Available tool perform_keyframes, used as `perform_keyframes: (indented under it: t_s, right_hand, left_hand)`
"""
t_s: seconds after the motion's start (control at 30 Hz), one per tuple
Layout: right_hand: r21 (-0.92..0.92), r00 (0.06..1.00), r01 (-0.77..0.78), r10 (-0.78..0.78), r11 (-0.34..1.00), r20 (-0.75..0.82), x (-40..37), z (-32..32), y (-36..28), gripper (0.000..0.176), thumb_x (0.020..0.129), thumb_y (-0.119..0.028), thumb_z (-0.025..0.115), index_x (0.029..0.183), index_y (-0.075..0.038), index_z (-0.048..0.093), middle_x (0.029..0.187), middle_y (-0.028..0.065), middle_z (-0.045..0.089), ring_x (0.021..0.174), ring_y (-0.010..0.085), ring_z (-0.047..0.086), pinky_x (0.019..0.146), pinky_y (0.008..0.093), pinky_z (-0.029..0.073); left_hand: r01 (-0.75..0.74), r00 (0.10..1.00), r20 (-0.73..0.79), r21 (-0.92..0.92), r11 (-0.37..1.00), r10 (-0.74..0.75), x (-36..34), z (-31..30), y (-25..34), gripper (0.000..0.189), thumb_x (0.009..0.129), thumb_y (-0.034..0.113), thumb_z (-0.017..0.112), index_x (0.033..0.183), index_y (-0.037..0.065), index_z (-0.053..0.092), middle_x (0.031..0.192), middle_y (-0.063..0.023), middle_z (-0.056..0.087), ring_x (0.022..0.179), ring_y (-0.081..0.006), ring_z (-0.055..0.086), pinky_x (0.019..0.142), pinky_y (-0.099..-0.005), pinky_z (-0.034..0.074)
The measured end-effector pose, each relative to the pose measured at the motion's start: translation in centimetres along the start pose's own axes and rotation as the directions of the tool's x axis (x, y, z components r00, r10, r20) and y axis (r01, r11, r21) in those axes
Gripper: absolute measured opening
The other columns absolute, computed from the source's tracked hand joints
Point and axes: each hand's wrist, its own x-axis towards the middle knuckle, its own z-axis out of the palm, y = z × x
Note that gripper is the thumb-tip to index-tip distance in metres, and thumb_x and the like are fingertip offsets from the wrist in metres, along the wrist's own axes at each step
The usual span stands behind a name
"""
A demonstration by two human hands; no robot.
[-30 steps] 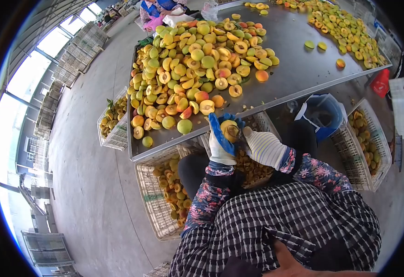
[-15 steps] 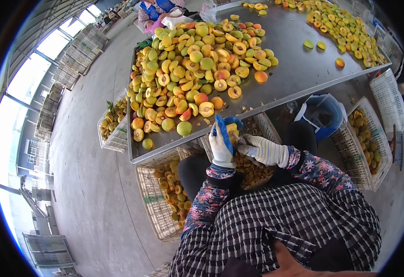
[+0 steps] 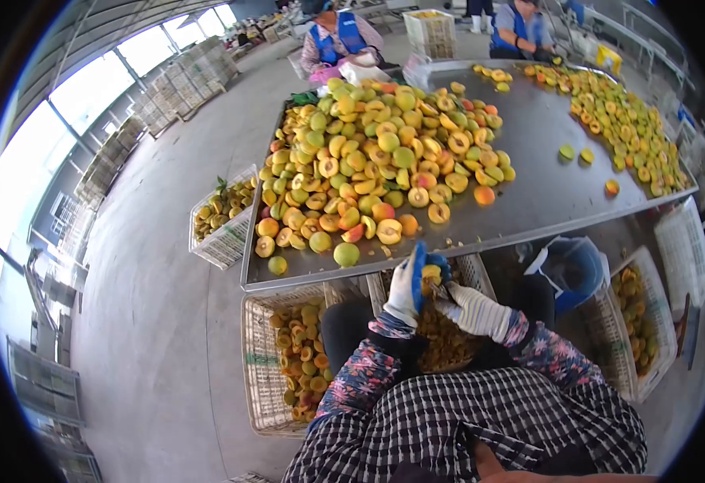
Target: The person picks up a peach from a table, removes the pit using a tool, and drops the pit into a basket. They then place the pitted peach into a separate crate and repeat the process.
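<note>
My left hand (image 3: pixel 410 283), in a white and blue glove, is closed around a yellow fruit half (image 3: pixel 431 276) just below the near edge of the metal table (image 3: pixel 529 193). Beside it, my right hand (image 3: pixel 475 310), in a striped white glove, has its fingers pinched at the fruit; a small dark tool seems to be between them, but its shape is unclear. Under both hands stands a crate (image 3: pixel 475 278) with fruit scraps in it. A large heap of halved yellow and green fruit (image 3: pixel 368 153) covers the table's left part.
Crates of fruit stand at the lower left (image 3: pixel 254 378), far left (image 3: pixel 227 241) and right (image 3: pixel 665 338). A blue bucket (image 3: pixel 582 278) is right of my knees. Across the table are two people in blue vests (image 3: pixel 340 36), (image 3: pixel 521 28). More fruit (image 3: pixel 626 121) lies at the table's right.
The view has tilted up, so the table and heap appear lower and more of the people across shows. Both hands remain together at the fruit.
</note>
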Motion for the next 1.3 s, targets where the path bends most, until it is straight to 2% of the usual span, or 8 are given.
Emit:
perform_keyframes:
  t_s: [0.23,0.5,0.97,1.07,1.1,1.13,1.2,1.3]
  right_hand:
    - [0.56,0.619,-0.774,0.54,0.296,0.57,0.5,-3.2,-6.0,0.022,0.099,-0.033,0.052,0.101,-0.011,0.056,0.063,-0.0031,0.045,0.044,0.0102,0.042,0.043,0.0256,0.034]
    - [0.713,0.642,-0.699,0.388,-0.058,0.661,0.1,-4.0,-5.2,0.031,0.099,-0.041,0.051,0.096,-0.011,0.056,0.059,-0.0032,0.041,0.041,0.0086,0.035,0.038,0.0243,0.027]
    - [-0.194,0.765,-0.486,0.522,0.852,0.378,-2.9,-3.8,-2.3,0.037,0.093,-0.03,0.061,0.108,0.002,0.053,0.089,0.0194,0.064,0.086,0.0362,0.063,0.077,0.0415,0.047]
    - [-0.216,0.777,-0.455,0.503,0.864,0.377,-3.2,-4.1,-2.5,0.039,0.093,-0.033,0.06,0.11,0.002,0.053,0.092,0.0242,0.064,0.09,0.0427,0.061,0.078,0.0438,0.047]
    - [-0.237,0.778,-0.445,0.504,0.863,0.374,-3.3,-4.4,-2.7,0.04,0.093,-0.034,0.059,0.11,0.002,0.053,0.091,0.0243,0.064,0.09,0.0426,0.061,0.078,0.0441,0.047]
    - [-0.259,0.781,-0.435,0.505,0.862,0.369,-3.3,-4.6,-2.9,0.041,0.093,-0.035,0.059,0.11,0.002,0.053,0.09,0.0243,0.064,0.09,0.0425,0.061,0.078,0.0443,0.048]
    - [-0.269,0.779,-0.429,0.504,0.862,0.373,-3.4,-4.8,-2.8,0.043,0.093,-0.037,0.059,0.11,0.002,0.052,0.088,0.0251,0.063,0.088,0.0429,0.061,0.076,0.0447,0.048]
    - [-0.243,0.766,-0.433,0.497,0.868,0.408,-3.5,-4.9,-2.6,0.045,0.092,-0.038,0.059,0.109,0.003,0.052,0.085,0.027,0.061,0.086,0.044,0.061,0.072,0.0451,0.048]
  left_hand:
    - [-0.693,0.72,0.563,0.559,0.455,0.406,0.3,-2.1,-0.6,0.039,0.092,0.008,0.058,0.128,0.002,0.046,0.093,-0.0134,0.067,0.084,-0.0262,0.069,0.079,-0.0343,0.055]
    - [-0.431,0.881,0.328,0.257,0.865,0.342,1.6,-1.1,-1.8,0.029,0.095,0.013,0.058,0.121,0.0,0.054,0.093,-0.0121,0.068,0.081,-0.0224,0.069,0.075,-0.033,0.056]
    - [0.211,0.977,0.095,-0.532,0.82,-0.19,0.1,-3.3,0.8,0.041,0.097,0.043,0.054,0.094,0.003,0.062,0.09,-0.0119,0.066,0.084,-0.0327,0.065,0.081,-0.0494,0.054]
    - [0.062,0.988,-0.107,-0.369,0.927,-0.109,-1.0,-7.0,1.1,0.036,0.098,0.037,0.055,0.1,0.003,0.063,0.092,-0.0107,0.068,0.085,-0.0322,0.066,0.081,-0.044,0.054]
    - [-0.258,0.931,-0.091,0.524,0.812,0.354,-2.1,-9.2,2.1,0.036,0.097,0.036,0.056,0.106,0.002,0.063,0.094,-0.0112,0.068,0.087,-0.0315,0.066,0.082,-0.042,0.054]
    - [-0.322,0.763,0.287,0.946,-0.043,0.579,-3.3,-11.4,3.7,0.037,0.096,0.034,0.057,0.112,0.001,0.063,0.097,-0.0116,0.069,0.088,-0.0308,0.067,0.082,-0.0401,0.053]
    - [0.011,0.848,-0.37,0.727,0.687,0.378,-4.7,-12.5,7.1,0.04,0.092,0.033,0.06,0.116,0.001,0.064,0.106,-0.0174,0.067,0.096,-0.0339,0.065,0.083,-0.0397,0.051]
    - [0.406,0.804,-0.354,0.914,-0.007,0.478,-6.5,-12.5,10.9,0.042,0.086,0.037,0.065,0.114,0.006,0.066,0.111,-0.0187,0.066,0.1,-0.035,0.064,0.087,-0.04,0.05]
